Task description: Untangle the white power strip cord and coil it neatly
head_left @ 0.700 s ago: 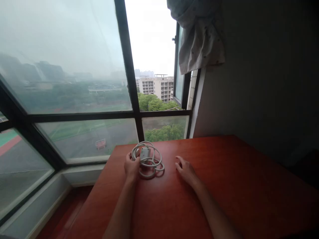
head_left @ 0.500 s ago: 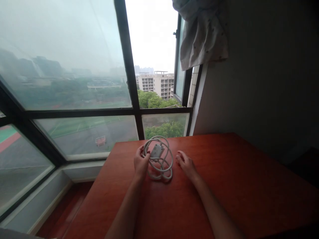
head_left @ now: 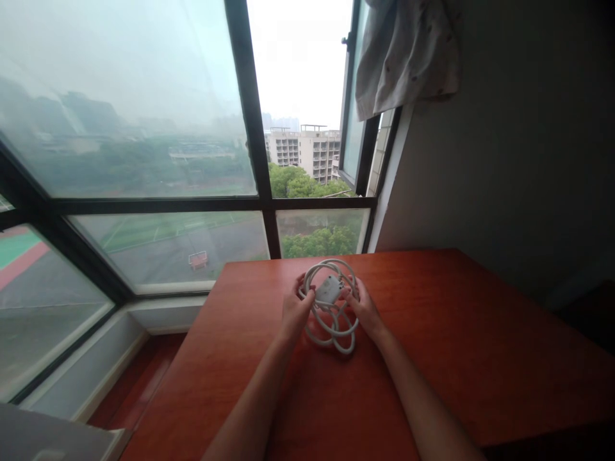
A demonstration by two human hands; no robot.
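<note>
A loosely coiled white cable (head_left: 344, 332) with a boxy white block (head_left: 329, 290) is held up over the table. The block has small dark marks at its right end, too small to make out. My left hand (head_left: 296, 309) is closed on the left side of the coil, thumb toward the block. On the other side, my right hand (head_left: 366, 308) grips the coil, its thumb and fingertips near the block's right end. Part of the coil passes behind the fingers. The lower loops hang toward the tabletop; whether they touch it I cannot tell.
Both forearms reach over a reddish-brown wooden table (head_left: 432, 358). Behind its far edge are dark-framed windows (head_left: 262, 202), one pane swung open. A bunched curtain (head_left: 408, 61) hangs at upper right, beside a shaded wall (head_left: 504, 160). A pale ledge (head_left: 62, 432) is at lower left.
My right hand has come in from the right and taken hold of the coil. My left hand and the cable have shifted right in the picture, and the view has tilted slightly down.
</note>
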